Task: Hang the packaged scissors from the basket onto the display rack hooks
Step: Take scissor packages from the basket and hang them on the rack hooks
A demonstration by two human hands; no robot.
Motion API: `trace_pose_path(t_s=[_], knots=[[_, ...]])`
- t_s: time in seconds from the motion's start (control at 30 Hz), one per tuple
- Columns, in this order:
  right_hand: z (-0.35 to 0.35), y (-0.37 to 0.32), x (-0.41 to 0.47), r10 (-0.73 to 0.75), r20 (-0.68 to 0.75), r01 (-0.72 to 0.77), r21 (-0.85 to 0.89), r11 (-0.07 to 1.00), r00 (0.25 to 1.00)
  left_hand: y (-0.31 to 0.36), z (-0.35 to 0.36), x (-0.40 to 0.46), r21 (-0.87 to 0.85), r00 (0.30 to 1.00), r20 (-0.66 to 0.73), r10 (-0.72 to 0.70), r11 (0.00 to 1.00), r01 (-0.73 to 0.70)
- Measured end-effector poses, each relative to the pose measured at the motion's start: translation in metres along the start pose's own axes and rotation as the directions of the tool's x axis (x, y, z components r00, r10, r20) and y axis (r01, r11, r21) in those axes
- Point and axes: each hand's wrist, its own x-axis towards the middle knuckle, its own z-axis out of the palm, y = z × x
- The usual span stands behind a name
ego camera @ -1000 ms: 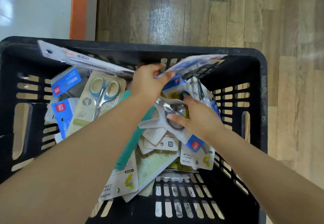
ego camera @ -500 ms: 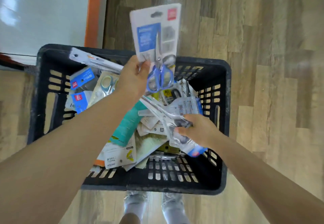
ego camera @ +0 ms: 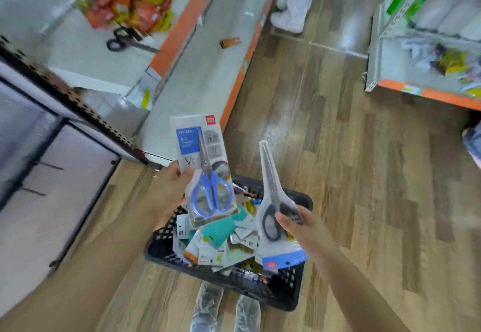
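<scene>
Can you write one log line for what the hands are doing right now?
left hand: holds blue scissors pack | right hand: holds grey scissors pack | basket: below

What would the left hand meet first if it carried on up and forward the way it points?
Probably the white shelf base with its orange edge; the left hand holds the blue-handled scissors pack toward it. Depth unclear.

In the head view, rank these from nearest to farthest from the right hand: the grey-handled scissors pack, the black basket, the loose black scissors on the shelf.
1. Grey-handled scissors pack: gripped in the right hand itself.
2. Black basket: on the floor just below and left of that hand.
3. Loose black scissors: far off, on the white shelf at upper left.
</scene>
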Motion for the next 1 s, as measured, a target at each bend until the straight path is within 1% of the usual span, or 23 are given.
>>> trace_pose_path(t_s=[0.07, 0.13, 0.2, 0.27, 0.33, 0.4, 0.5, 0.6, 0.67, 0.73, 0.8, 0.93, 1.0], knots=[[0.004, -0.048, -0.029, -0.070, 0.030, 0.069, 0.021, 0.997, 0.997, 0.027, -0.014, -0.046, -0.044, 0.999, 0.014, 0.037, 0.998, -0.037], [0.009, -0.087, -0.061, -0.120, 0.066, 0.117, 0.046, 0.992, 0.991, 0.049, -0.027, -0.091, -0.102, 0.997, -0.048, 0.063, 0.992, -0.068], [0.015, -0.118, -0.093, -0.145, 0.094, 0.140, 0.053, 0.989, 0.985, 0.066, -0.038, -0.132, -0.206, 0.990, -0.111, 0.088, 0.972, -0.109], [0.021, -0.143, -0.120, -0.149, 0.122, 0.149, 0.013, 0.989, 0.981, 0.079, -0.046, -0.169, -0.301, 0.986, -0.137, 0.097, 0.944, -0.135], [0.025, -0.167, -0.141, -0.207, 0.157, 0.216, -0.044, 0.975, 0.966, 0.095, -0.057, -0.202, -0.356, 0.981, -0.156, 0.119, 0.919, -0.168], [0.029, -0.191, -0.157, -0.279, 0.177, 0.295, -0.071, 0.953, 0.944, 0.109, -0.071, -0.228, -0.385, 0.972, -0.176, 0.158, 0.897, -0.216], [0.035, -0.225, -0.177, -0.382, 0.200, 0.407, -0.101, 0.908, 0.902, 0.120, -0.096, -0.256, -0.380, 0.948, -0.229, 0.220, 0.877, -0.295], [0.041, -0.250, -0.188, -0.462, 0.219, 0.496, -0.142, 0.857, 0.860, 0.126, -0.116, -0.278, -0.405, 0.933, -0.266, 0.244, 0.850, -0.337], [0.049, -0.262, -0.193, -0.503, 0.260, 0.554, -0.183, 0.812, 0.824, 0.128, -0.129, -0.294, -0.417, 0.930, -0.261, 0.260, 0.838, -0.352], [0.061, -0.277, -0.202, -0.523, 0.334, 0.608, -0.246, 0.755, 0.784, 0.124, -0.144, -0.308, -0.408, 0.923, -0.280, 0.263, 0.838, -0.363], [0.074, -0.291, -0.209, -0.545, 0.416, 0.678, -0.323, 0.660, 0.728, 0.117, -0.162, -0.321, -0.370, 0.910, -0.320, 0.263, 0.849, -0.376], [0.105, -0.328, -0.239, -0.508, 0.601, 0.787, -0.461, 0.409, 0.616, 0.108, -0.204, -0.356, -0.323, 0.889, -0.373, 0.264, 0.861, -0.392], [0.121, -0.347, -0.256, -0.484, 0.686, 0.837, -0.488, 0.247, 0.543, 0.107, -0.225, -0.375, -0.317, 0.876, -0.394, 0.280, 0.853, -0.415]])
